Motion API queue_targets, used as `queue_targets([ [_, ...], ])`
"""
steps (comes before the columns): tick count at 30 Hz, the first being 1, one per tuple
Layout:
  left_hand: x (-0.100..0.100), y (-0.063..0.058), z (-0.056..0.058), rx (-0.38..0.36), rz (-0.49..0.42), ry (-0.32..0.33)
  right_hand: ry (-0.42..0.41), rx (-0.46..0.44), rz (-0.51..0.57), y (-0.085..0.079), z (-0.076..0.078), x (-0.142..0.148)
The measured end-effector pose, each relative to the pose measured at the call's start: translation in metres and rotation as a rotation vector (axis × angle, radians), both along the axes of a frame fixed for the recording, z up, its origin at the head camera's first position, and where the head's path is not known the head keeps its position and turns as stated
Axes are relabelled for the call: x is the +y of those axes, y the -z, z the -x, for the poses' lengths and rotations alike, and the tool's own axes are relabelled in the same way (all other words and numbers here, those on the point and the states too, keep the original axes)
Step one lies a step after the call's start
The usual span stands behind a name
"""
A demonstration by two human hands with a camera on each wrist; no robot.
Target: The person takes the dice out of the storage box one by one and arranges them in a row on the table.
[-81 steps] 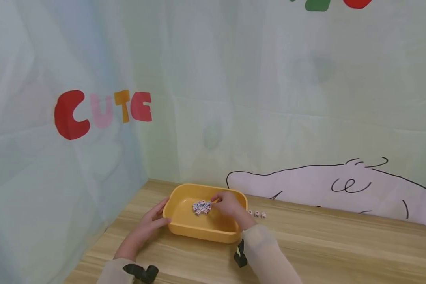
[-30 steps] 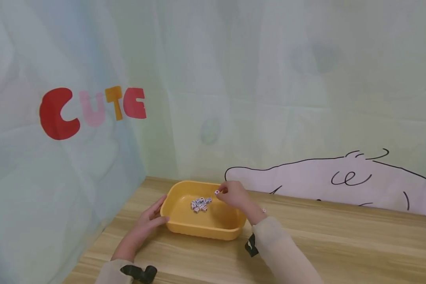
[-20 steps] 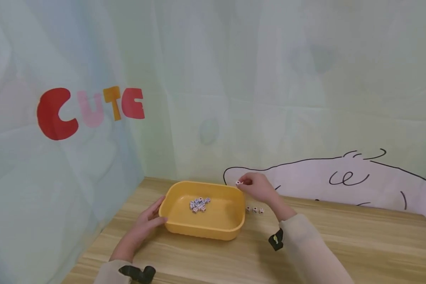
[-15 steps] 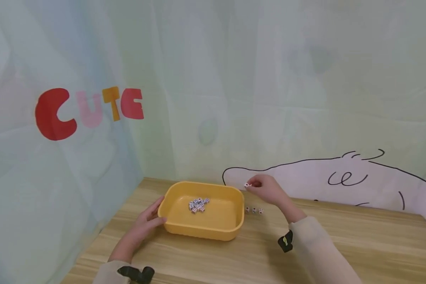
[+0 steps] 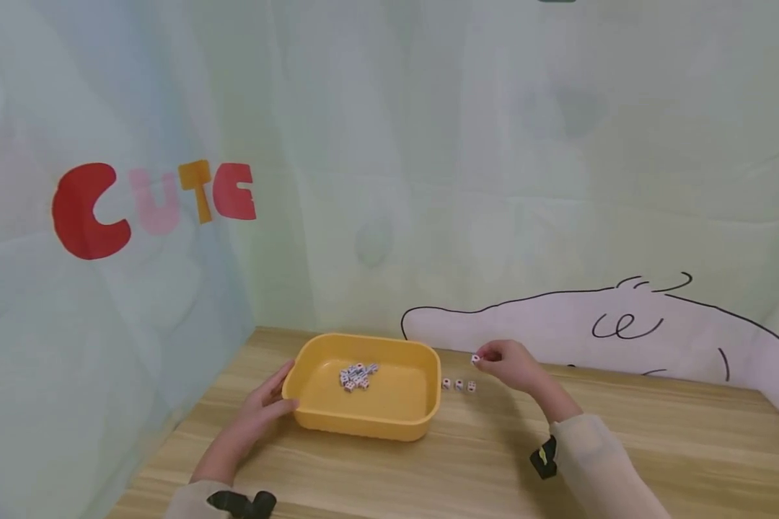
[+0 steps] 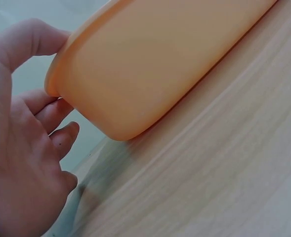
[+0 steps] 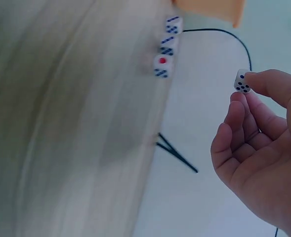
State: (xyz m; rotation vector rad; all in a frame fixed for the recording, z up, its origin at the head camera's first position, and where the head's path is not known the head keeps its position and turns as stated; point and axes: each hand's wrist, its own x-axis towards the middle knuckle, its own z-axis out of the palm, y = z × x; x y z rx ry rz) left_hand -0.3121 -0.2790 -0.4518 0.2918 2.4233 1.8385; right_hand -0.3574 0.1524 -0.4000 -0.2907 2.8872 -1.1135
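Between thumb and fingertips, my right hand (image 5: 514, 366) pinches a white die (image 7: 242, 81) just above the table. Right below it, three dice (image 5: 459, 385) stand in a short row beside the yellow plastic basin (image 5: 363, 425). Inside the basin, a heap of several white dice (image 5: 358, 376) lies left of the middle. My left hand (image 5: 255, 416) holds the basin's left end, its thumb at the rim near the front corner and its fingers along the outer side. The left wrist view shows that thumb (image 6: 51, 42) touching the rim; some fingertips are hidden behind the wall.
The wood-grain table (image 5: 389, 476) runs up to a pale fabric backdrop (image 5: 493, 180) at the back and left. On it are printed coloured letters (image 5: 91, 213) and a line-drawn figure (image 5: 558, 324). Black wrist cameras (image 5: 544, 458) are strapped on both forearms.
My right hand has lifted a die out of the heap, carried it right over the basin's rim and lowered it near the row. My left hand stays on the basin.
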Motion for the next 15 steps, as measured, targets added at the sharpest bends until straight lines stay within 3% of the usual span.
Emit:
queue_targets([
  [10, -0.003, 0.001, 0.0, 0.005, 0.036, -0.001, -0.01, 0.043, -0.018, 0.025, -0.002, 0.011],
  [15, -0.002, 0.0, 0.0, 0.008, 0.031, 0.017, 0.02, 0.015, -0.021, 0.032, -0.004, 0.013],
])
